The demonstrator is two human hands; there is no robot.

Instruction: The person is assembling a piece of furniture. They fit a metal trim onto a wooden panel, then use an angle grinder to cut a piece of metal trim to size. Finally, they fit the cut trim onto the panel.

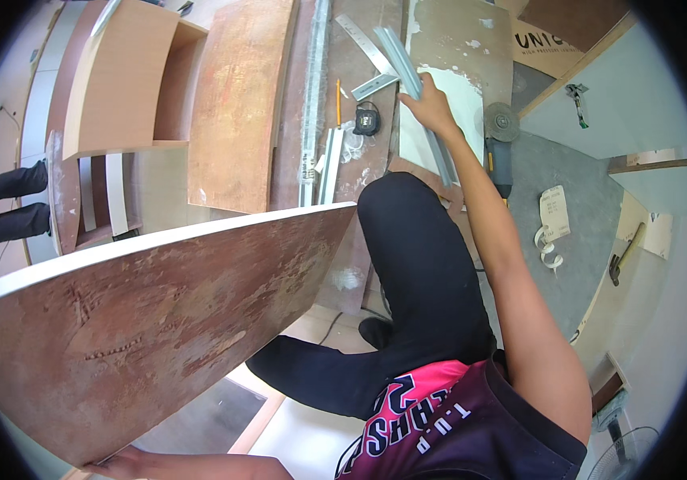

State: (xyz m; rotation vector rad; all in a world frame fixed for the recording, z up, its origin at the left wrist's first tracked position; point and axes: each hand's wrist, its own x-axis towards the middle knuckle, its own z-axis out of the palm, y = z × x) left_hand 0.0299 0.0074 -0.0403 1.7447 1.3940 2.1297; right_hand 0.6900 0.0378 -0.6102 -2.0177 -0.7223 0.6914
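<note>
My left hand [123, 462] grips the lower edge of a large brown panel [159, 328] with a white edge, its fingers partly hidden. The panel is tilted beside my bent legs. Closed around a long grey metal drawer slide [399, 58] is my right hand [433, 108], over a work surface with a white sheet [455, 96]. Just left of that hand lie a metal try square [366, 46], a black tape measure [366, 119] and an orange pencil [338, 102]. More metal rails [330, 168] rest near the pencil.
An angle grinder [501, 148] lies right of my right hand. Beyond it are a paper tag [554, 212] and a hammer [625, 256]. A wooden board [239, 104] and an open cabinet box [123, 80] stand at left. Another person's legs [7, 204] show at the far left.
</note>
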